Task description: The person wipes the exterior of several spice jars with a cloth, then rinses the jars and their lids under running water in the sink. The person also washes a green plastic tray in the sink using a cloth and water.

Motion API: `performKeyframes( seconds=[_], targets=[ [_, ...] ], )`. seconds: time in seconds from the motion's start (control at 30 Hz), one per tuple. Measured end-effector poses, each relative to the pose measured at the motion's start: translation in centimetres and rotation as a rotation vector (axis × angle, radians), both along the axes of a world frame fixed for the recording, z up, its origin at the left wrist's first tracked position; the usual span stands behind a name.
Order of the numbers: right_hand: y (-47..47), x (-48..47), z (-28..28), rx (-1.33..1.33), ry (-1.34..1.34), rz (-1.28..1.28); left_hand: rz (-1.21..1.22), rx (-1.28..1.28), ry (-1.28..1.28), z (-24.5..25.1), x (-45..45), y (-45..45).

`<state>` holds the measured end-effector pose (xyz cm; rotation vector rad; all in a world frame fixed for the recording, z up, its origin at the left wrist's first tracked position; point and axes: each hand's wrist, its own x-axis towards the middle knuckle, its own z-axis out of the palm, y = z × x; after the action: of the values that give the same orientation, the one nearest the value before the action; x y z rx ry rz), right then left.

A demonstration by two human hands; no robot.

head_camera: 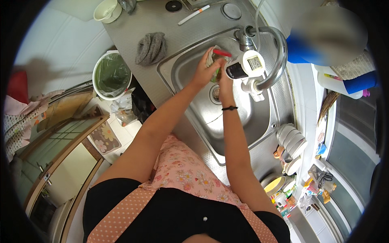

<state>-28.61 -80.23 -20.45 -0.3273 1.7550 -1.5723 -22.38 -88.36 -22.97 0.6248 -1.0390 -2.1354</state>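
Over the stainless steel sink [255, 115], my left hand [203, 71] presses a pale cloth [209, 60] against a small jar [216, 74] with a red lid [222, 53]. My right hand [225, 82], below a black wristband, is closed around the jar's other side; the faucet attachment partly hides its fingers. The jar looks like clear glass with a green patch on it. Below the hands lies the sink drain [215, 93]. Right beside my right hand is the white faucet filter [253, 65] on the curved metal faucet [282, 51].
A grey cloth [151, 48] lies left of the sink. Beyond it are a white-orange stick [194, 15], a round metal lid [231, 11] and a white strainer basket [107, 11]. A lined bin [111, 75] stands at the left. Stacked bowls [291, 141] sit at the right.
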Motion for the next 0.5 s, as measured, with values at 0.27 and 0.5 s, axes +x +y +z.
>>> performKeyframes(
  seconds=[0.27, 0.5],
  targets=[
    [0.1, 0.8, 0.3, -0.192, -0.220, -0.113, 0.204, 0.100, -0.207, 0.9, 0.6, 1.2],
    [0.2, 0.3, -1.1, -0.144, -0.231, -0.124, 0.075, 0.238, -0.274, 0.5, -0.1, 1.2]
  ],
)
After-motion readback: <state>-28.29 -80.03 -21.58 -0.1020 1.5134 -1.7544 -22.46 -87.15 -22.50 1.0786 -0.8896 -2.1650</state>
